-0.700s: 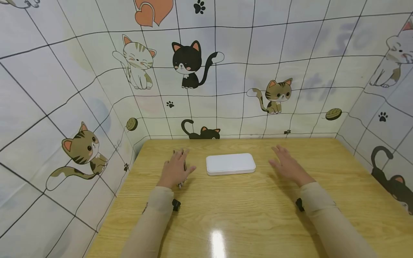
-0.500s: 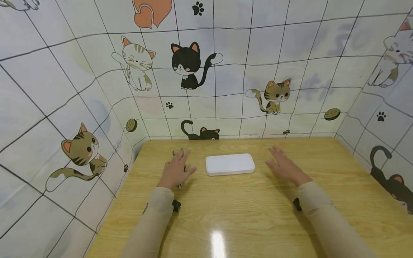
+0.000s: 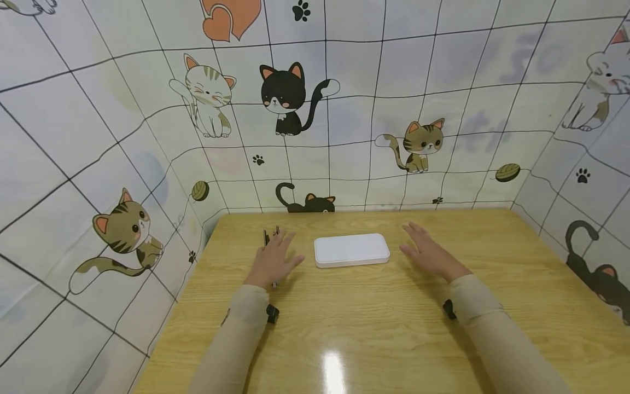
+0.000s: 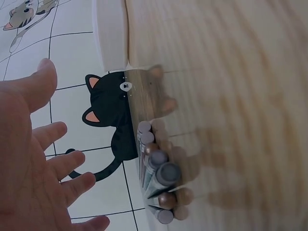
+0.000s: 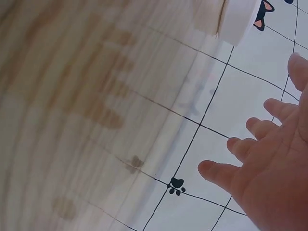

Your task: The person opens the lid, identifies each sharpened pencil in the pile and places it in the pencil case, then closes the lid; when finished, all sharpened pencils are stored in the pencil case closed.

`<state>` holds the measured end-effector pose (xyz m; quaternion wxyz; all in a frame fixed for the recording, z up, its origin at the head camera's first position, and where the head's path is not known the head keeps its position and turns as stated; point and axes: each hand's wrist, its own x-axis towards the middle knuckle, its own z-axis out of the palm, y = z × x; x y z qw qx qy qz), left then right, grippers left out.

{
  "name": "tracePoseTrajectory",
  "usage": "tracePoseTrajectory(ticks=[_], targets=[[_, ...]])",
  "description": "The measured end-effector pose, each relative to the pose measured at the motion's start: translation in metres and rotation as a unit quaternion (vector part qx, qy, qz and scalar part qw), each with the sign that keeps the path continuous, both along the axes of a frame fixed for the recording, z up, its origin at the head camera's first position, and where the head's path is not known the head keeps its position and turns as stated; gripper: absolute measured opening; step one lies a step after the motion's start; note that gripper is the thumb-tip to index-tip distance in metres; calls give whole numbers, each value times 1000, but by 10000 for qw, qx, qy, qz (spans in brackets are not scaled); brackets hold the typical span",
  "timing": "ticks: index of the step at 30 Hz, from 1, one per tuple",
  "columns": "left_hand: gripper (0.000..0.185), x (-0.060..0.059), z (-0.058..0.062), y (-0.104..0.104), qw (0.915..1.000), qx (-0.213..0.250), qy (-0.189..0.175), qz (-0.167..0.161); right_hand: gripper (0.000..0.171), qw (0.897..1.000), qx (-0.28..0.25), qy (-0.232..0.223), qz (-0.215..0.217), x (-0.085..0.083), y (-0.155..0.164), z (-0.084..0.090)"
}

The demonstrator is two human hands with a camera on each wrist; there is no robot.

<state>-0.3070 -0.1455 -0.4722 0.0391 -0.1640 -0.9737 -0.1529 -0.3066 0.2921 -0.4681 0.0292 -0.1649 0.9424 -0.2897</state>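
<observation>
1. The left hand (image 3: 272, 261) hovers palm down over the table (image 3: 374, 328), fingers spread and straight; its grip is wide and holds nothing.
2. In the left wrist view that hand (image 4: 33, 168) shows an open palm above a bunch of pens (image 4: 156, 178), not touching them.
3. From the head view, the pens (image 3: 269, 237) lie on the table right under the left hand's fingertips, their far ends sticking out beyond them.
4. The right hand (image 3: 429, 253) hovers flat as well, fingers extended and slightly apart; its grip is wide and bare.
5. A white case (image 3: 351, 250), closed, lies flat on the table between the two hands, just beside each and touched by neither.
6. The right wrist view shows the open palm (image 5: 274, 163) with the case (image 5: 231, 19) a little ahead of the fingers.
</observation>
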Motion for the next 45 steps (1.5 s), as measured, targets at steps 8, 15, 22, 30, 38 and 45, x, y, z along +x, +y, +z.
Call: tracePoseTrajectory(ticks=[8, 15, 22, 30, 38, 45], targets=[[74, -3, -2, 3, 9998, 184, 21, -49, 73, 9999, 53, 13, 139, -5, -4, 2], [75, -5, 2, 7, 9997, 147, -163, -124, 73, 9995, -98, -17, 288, -6, -10, 1], [77, -6, 2, 13, 9996, 100, -218, -177, 72, 9991, -78, -51, 403, -9, -14, -2], [77, -8, -3, 19, 9990, 169, -255, -326, 70, 9976, -247, -315, 568, -10, -22, -2], [80, -8, -3, 29, 9976, 88, -530, -431, 75, 9953, -317, -662, 626, -10, -25, -1], [78, -8, 0, 38, 9956, 228, -649, -637, 82, 9937, -307, -842, 679, -10, -26, -1]])
